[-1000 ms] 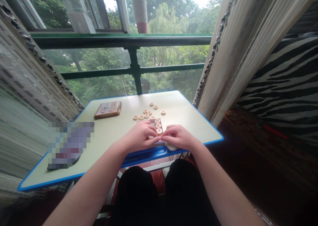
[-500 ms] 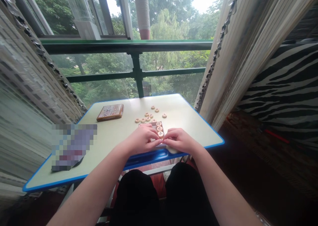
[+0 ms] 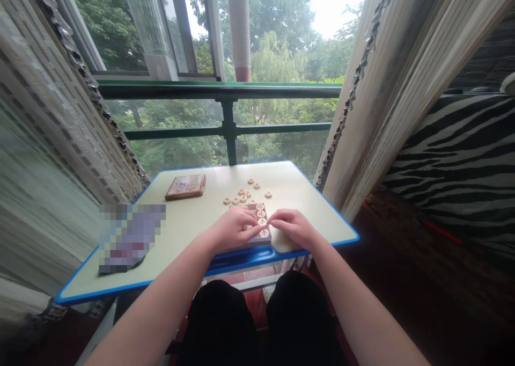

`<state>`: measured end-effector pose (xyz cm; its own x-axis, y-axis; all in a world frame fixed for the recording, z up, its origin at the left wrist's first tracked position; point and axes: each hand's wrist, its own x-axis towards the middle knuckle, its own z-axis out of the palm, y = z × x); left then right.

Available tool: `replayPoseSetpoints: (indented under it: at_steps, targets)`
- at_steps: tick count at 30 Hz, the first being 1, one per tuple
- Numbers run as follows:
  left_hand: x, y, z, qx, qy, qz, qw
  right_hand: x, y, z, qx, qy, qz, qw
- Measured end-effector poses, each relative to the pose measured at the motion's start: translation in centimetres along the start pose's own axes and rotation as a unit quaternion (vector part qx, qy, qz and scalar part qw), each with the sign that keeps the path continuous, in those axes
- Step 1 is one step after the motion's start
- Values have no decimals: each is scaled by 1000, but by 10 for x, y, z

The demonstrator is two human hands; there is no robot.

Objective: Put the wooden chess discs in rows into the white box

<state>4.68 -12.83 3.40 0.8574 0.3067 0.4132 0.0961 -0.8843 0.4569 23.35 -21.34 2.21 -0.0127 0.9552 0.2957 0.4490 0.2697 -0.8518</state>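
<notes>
An open box (image 3: pixel 265 241) near the table's front edge holds round wooden Chinese chess pieces, with a column of several pieces (image 3: pixel 262 222) along its right side. My left hand (image 3: pixel 235 227) lies over the left part of the box, fingers bent and thumb apart from them, its tip close beside the column. Under this hand the box's contents are mostly hidden. At the right rim, my right hand (image 3: pixel 293 226) has its index finger and thumb near the pieces, with nothing visible between them. Several loose pieces (image 3: pixel 242 198) lie on the table behind the box.
A flat brown box (image 3: pixel 185 187) rests at the table's back left. Nearer the left edge is a blurred-out purple object (image 3: pixel 134 237). The pale table (image 3: pixel 317 216) has a blue edge and a blue front groove (image 3: pixel 241 257). Curtains and a green railing (image 3: pixel 225 90) stand beyond.
My right hand has drawn slightly away from the front piece to the box's right rim. The front piece of the column now shows more fully. The whole view has shifted a little.
</notes>
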Motion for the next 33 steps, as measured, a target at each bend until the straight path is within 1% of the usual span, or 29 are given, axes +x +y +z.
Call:
replayPoseSetpoints:
  at_steps: [1,3,6,8,11,13,16,18,19,20,21,24,28,30,33]
  targets:
    - [0,-1,-2,-14,13,-19,1000,4,0,-2,10,14,13,1000]
    - [3,-3,-9,-53,57,-84,993,15,-2,-7,8,37,32,999]
    - [12,-13,-24,-132,143,-194,961,43,-9,-15,-24,40,36,998]
    - [22,-24,-34,-177,198,-229,937,66,-13,-16,-52,34,34,998]
    - [39,-47,-45,-186,295,-260,900,101,-13,-9,-99,21,32,994]
    - [46,-66,-45,-185,319,-277,887,121,-7,-2,-144,15,20,989]
    - [48,-96,-36,-164,315,-296,887,139,13,10,-221,28,-19,975]
    - [44,-113,-25,-101,296,-324,893,142,27,14,-272,15,-44,961]
    - [41,-119,-20,-69,279,-329,900,142,33,16,-297,-2,-49,954]
    - [39,-124,-15,-48,248,-318,914,142,37,16,-312,-18,-55,948]
    - [37,-128,-11,-42,226,-318,920,141,41,16,-321,-28,-58,945]
    - [36,-131,-6,-37,173,-318,932,139,45,15,-343,-46,-52,937]
    - [40,-128,-6,-48,111,-296,947,139,43,14,-361,-74,-45,929]
    - [41,-128,-6,-54,101,-302,947,139,43,14,-360,-85,-42,928]
    - [40,-130,-6,-61,112,-322,938,138,43,14,-355,-80,-41,931]
